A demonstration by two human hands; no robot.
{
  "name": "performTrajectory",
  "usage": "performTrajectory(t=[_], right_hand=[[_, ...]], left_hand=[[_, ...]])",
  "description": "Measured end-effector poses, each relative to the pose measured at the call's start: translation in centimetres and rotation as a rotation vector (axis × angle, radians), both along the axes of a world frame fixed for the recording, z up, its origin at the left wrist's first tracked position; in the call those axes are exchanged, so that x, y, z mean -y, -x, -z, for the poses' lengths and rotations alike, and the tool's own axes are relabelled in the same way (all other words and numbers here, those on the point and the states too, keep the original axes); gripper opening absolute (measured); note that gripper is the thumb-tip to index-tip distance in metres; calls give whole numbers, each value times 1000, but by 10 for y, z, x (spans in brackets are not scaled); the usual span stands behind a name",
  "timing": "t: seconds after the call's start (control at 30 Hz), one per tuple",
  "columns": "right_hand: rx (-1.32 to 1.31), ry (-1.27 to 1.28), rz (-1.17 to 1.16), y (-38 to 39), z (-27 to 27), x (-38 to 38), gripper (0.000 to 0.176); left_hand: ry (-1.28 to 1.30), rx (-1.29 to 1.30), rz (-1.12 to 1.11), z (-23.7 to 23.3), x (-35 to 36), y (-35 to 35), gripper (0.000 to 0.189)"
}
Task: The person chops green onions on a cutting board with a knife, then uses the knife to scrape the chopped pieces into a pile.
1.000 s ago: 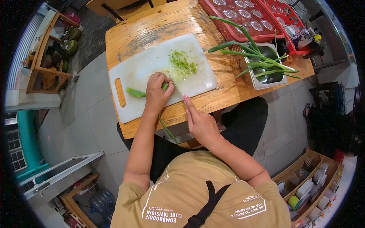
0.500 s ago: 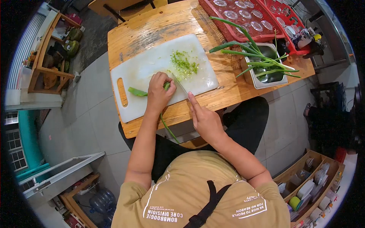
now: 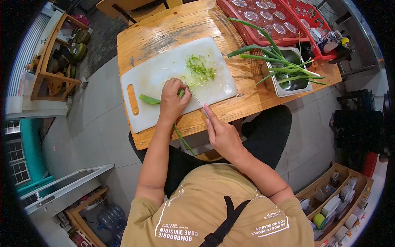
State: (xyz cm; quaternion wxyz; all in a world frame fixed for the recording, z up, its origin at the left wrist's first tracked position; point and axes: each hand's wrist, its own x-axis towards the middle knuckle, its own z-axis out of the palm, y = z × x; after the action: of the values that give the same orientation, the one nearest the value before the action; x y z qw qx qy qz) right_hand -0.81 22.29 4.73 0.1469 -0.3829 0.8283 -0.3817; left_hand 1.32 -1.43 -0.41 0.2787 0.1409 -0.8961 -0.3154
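Observation:
My left hand is closed on a bundle of green onions lying on the white cutting board. One leaf sticks out to the left, and a long stalk hangs below my wrist over the table edge. My right hand grips the handle of a knife, index finger stretched along it. The blade points up and left, its tip end close beside my left fingers. Chopped green onion lies in a loose pile on the board, above and right of the knife.
A metal container with whole green onions laid across it stands at the right of the wooden table. Behind it, a red basket holds several upturned glasses. A second red basket stands at the far right corner.
The knife has shifted slightly, with its handle and my right hand a little lower and further right. My left hand stays in place on the green onions.

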Motion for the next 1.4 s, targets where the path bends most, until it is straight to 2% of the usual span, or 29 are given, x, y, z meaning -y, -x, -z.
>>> performTrajectory(t=[0.43, 0.5, 0.63, 0.8, 1.03, 1.2, 1.33, 1.4], right_hand=[[-94, -5, -8, 5, 15, 17, 58], [-16, -92, -15, 2, 7, 15, 57], [-1, -57, -15, 0, 10, 5, 56], [-107, -90, -5, 6, 23, 24, 60], [-95, -136, 9, -9, 16, 0, 60], [-128, 15, 54, 2, 23, 15, 60], [-80, -45, 30, 7, 11, 6, 56], [-88, 58, 15, 6, 11, 2, 56]], left_hand=[[18, -37, 8, -2, -2, 1, 16], [9, -42, 6, -2, 0, 1, 16], [-4, -22, 14, -1, 0, 0, 15], [10, -25, 15, 1, -1, 0, 13], [1, -4, 14, -1, 0, -1, 16], [19, -4, 3, 0, 0, -1, 16], [-4, -28, 3, 0, 0, -1, 15], [0, -36, 13, 1, 0, 0, 14]])
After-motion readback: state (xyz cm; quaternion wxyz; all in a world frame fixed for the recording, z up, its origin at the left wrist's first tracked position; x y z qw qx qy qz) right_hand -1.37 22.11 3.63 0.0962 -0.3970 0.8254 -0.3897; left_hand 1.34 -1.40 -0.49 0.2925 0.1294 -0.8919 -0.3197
